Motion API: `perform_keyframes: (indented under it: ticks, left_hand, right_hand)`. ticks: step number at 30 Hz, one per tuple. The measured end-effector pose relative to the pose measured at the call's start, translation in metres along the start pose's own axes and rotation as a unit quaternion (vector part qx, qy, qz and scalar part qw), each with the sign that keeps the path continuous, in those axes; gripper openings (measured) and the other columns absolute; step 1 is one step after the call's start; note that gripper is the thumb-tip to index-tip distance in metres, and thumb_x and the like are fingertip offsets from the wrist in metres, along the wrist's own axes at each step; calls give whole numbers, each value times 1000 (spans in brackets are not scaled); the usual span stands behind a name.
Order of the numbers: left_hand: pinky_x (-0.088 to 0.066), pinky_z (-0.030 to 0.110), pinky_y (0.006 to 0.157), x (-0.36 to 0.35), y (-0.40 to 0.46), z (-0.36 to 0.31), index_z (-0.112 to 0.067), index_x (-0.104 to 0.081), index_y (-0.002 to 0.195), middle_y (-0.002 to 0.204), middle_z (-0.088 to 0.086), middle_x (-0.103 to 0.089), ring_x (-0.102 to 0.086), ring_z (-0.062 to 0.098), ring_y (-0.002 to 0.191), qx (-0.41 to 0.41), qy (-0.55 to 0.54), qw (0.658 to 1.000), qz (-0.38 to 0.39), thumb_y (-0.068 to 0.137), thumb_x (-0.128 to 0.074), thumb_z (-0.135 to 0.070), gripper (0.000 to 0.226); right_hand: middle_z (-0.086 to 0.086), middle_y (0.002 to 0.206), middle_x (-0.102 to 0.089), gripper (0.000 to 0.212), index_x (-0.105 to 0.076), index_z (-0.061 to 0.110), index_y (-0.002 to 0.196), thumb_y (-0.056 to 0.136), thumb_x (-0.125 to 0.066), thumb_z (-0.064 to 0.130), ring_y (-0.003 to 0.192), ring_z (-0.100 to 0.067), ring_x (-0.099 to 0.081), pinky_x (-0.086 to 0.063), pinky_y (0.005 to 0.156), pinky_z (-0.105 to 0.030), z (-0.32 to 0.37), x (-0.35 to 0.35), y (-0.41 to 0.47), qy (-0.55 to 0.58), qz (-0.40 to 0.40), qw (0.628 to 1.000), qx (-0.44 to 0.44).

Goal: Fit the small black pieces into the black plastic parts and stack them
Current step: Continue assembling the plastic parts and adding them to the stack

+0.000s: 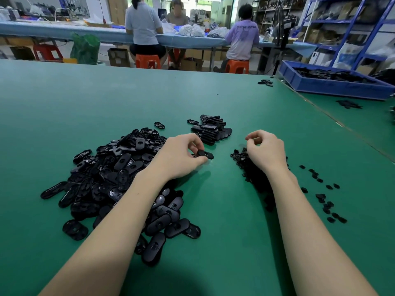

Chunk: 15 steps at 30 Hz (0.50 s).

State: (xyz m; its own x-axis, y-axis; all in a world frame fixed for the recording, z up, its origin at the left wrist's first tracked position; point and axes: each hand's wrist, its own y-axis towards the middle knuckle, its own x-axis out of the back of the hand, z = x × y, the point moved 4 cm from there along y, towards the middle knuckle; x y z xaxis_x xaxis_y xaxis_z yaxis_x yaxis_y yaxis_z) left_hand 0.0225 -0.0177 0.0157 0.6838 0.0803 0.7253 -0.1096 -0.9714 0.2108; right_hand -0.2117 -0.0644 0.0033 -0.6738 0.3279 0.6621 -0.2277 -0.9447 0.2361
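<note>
The part (205, 154), a flat black oval, sits pinched between the thumb and fingertips of the left hand (181, 157), jutting out to the right of them just above the green mat (213, 231). The right hand (266, 151) hovers well apart from it, fingers curled with thumb and forefinger tips nearly meeting; whether they pinch a small piece I cannot tell, since nothing dark shows between them. Below and behind that hand's fingers lies the pile of small pieces (252, 169), with loose ones scattered further right. Under the left forearm spreads the heap of unfitted parts (111, 174), and beyond the left fingertips stands the stack (210, 129) of finished ones. To do this step well, I judge the left hand should turn the part so its recess faces up and hold it by the edges, keeping the centre hole clear; the right should bring one piece over that hole, seat it squarely and press until it sits flush, then lay the part on the stack aligned with the rest. Some parts in the heap bear a moulded arc-like mark, not legible as a brand. The lilac shirt (242, 37) of a seated person far beyond the fingers carries lettering too blurred to read reliably. A blue crate (333, 86) of black parts sits far right.
</note>
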Motion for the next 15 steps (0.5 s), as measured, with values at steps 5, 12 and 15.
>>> perform_keyframes:
  ticks: [5, 12, 15]
  left_hand:
    - [-45, 17, 68, -3, 0, -1, -27, -66, 90, 84, -13, -65, -53, -5, 53, 0, 1, 1000, 7, 80, -80, -32, 18]
    - [-44, 18, 67, -1, 0, 1, -28, -65, 89, 84, -14, -66, -54, -4, 53, 0, -12, 1000, 0, 78, -80, -28, 19]
    - [-45, 17, 68, 1, -1, 2, -28, -65, 90, 82, -15, -66, -55, -5, 54, 0, -17, 1000, -5, 78, -80, -27, 20]
  right_hand:
    - [18, 83, -69, 13, -75, 35, 92, 89, -63, 35, 96, -15, -65, -53, 78, -31, 1, -5, -3, -90, 43, 995, 12]
    - [13, 96, -74, 10, -76, 34, 92, 90, -66, 35, 101, -17, -66, -52, 78, -30, 5, -13, -3, -123, 50, 990, 40]
    - [20, 85, -68, 8, -72, 36, 88, 92, -65, 36, 94, -15, -64, -46, 71, -29, 7, -12, -2, -101, 41, 993, 43]
